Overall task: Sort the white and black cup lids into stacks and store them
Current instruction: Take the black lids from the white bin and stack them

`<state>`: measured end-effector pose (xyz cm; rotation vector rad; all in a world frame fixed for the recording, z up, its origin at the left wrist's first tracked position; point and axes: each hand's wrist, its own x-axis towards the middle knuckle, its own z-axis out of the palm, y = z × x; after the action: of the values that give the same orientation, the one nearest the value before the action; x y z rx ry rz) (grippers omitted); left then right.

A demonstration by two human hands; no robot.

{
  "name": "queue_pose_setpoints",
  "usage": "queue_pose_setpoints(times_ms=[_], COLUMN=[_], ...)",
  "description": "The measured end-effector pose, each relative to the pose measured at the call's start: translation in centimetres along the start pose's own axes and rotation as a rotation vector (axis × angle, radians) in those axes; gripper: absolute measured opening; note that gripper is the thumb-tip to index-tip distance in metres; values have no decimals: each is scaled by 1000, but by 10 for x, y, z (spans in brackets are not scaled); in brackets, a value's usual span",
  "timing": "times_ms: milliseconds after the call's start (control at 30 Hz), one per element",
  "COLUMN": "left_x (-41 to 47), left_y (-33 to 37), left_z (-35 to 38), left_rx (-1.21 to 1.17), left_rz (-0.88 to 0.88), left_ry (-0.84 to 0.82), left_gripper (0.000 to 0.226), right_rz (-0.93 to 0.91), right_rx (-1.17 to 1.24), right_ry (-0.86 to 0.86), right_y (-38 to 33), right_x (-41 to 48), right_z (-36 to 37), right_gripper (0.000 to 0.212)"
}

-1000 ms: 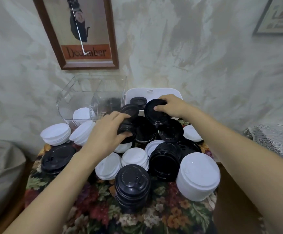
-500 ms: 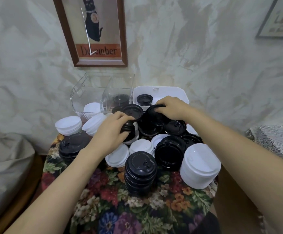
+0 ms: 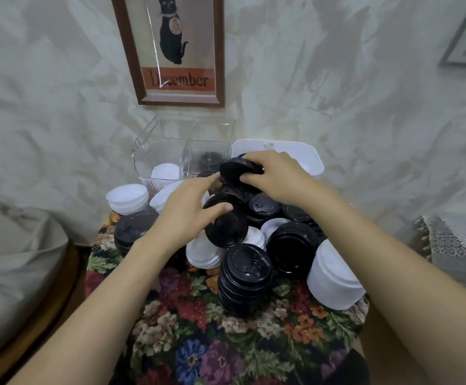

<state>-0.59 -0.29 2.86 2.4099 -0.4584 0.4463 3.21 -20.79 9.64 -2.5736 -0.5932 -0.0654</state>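
Black and white cup lids crowd a small table with a floral cloth (image 3: 198, 343). My right hand (image 3: 276, 177) grips a black lid (image 3: 236, 169), lifted and tilted above the pile. My left hand (image 3: 190, 215) holds a small stack of black lids (image 3: 226, 227) tipped on its side, thumb across its top. A tall black stack (image 3: 244, 276) stands at the front. A tall white stack (image 3: 333, 277) stands at the front right. More white stacks (image 3: 127, 197) sit at the back left, and another black stack (image 3: 131, 229) at the left.
A clear two-compartment bin (image 3: 170, 145) stands at the back, one white lid (image 3: 165, 172) in its left half and a dark lid in its right. A white tray (image 3: 295, 154) sits beside it against the wall. A grey cushion (image 3: 12, 262) lies left, lace cloth (image 3: 454, 243) right.
My right hand has lifted one black lid up off the pile. My left hand has tipped its black stack on its side. The camera has moved back and up.
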Motion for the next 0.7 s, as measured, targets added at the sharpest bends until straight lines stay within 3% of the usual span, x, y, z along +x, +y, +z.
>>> queue_pose_setpoints(times_ms=[167, 300, 433, 600, 700], left_x=[-4, -5, -18, -45, -63], left_y=[-10, -29, -39, -67, -78], left_z=[-25, -44, -63, -84, -91], left_rx=[-187, -386, -487, -530, -587], left_rz=[-126, -224, -292, -374, -362], left_ry=[6, -32, 4, 71, 50], left_gripper=[47, 40, 46, 56, 56], right_rz=[-44, -49, -64, -126, -148], right_rx=[278, 328, 328, 206, 113], right_ry=[-85, -40, -123, -240, -281], right_y=[-16, -28, -49, -82, -95], right_x=[3, 5, 8, 17, 21], right_z=[17, 27, 34, 55, 64], right_gripper=[17, 38, 37, 88, 93])
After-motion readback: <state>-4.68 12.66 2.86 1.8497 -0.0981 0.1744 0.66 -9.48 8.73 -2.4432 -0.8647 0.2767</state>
